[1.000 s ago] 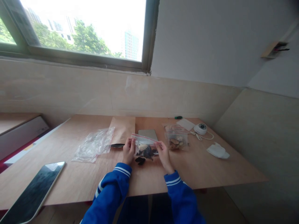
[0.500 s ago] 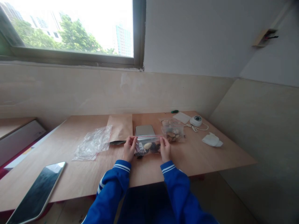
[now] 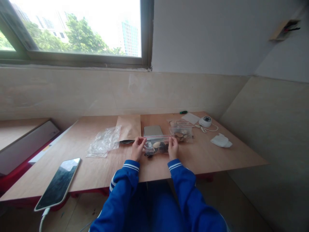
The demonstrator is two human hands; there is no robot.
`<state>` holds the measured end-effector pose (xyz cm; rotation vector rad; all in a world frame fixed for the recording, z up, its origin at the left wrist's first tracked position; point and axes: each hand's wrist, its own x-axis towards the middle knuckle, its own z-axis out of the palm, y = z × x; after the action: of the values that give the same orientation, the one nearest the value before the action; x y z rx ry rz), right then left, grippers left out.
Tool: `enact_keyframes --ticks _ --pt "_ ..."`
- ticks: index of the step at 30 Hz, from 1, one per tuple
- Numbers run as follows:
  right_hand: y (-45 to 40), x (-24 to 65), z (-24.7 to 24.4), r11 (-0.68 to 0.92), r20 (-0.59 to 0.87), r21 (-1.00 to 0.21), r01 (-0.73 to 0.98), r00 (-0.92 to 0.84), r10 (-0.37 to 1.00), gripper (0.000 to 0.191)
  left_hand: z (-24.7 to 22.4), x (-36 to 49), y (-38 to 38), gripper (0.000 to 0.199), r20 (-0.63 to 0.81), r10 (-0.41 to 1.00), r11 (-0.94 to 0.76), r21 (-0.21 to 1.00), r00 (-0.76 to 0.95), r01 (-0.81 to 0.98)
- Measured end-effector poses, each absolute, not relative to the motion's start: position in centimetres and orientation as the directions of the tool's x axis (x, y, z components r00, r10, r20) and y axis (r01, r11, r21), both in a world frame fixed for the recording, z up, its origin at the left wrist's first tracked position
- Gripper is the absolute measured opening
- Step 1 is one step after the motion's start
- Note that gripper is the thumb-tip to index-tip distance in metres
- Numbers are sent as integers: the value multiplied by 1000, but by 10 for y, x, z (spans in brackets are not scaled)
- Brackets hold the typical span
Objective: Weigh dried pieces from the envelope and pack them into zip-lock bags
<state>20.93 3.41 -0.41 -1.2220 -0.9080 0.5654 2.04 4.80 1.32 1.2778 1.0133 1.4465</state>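
A clear zip bag (image 3: 156,146) with a red seal line and pale and dark stones inside stretches between my two hands. My left hand (image 3: 138,148) pinches its left top corner, and my right hand (image 3: 173,148) pinches its right top corner. Just behind the bag lies a flat silver scale (image 3: 153,130). Some small dark thing shows under the bag's lower left edge, too small to make out. Another zip bag (image 3: 181,134) with brown and pale stones rests right of my right hand.
On the wooden table (image 3: 108,174) lie a brown paper bag (image 3: 129,126), crumpled clear plastic (image 3: 102,142), a phone (image 3: 59,183) with a cable, a white camera (image 3: 205,121), a white tissue (image 3: 221,140), a white sheet (image 3: 190,118) and a green-handled tool (image 3: 183,112).
The view has shifted, so the table and its objects appear slightly higher and the phone's cable shows. Both hands still hold the zip bag by its top corners.
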Motion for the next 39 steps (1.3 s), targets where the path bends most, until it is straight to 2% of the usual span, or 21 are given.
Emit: enact_keyframes --ticks 6,15,20,24,28,39 --pt "34 210 -6 268 278 -958 104 571 772 43 14 19 50 36 212 976 -216 966 -39 -143" --pt "32 210 0 293 331 -942 164 603 726 43 12 18 51 30 270 962 -273 960 -45 -61" --pt "33 211 -2 250 231 -967 52 594 770 45 15 20 51 29 254 967 -255 965 -28 -56" --pt "33 209 -2 195 163 -981 -11 505 848 46 16 21 48 30 203 979 -200 975 18 -94" --pt "33 209 -2 188 152 -981 -37 452 879 42 16 19 47 29 192 981 -187 977 35 -101" --pt "35 210 -5 240 203 -971 -2 529 824 41 13 17 52 26 220 975 -220 973 -2 -67"
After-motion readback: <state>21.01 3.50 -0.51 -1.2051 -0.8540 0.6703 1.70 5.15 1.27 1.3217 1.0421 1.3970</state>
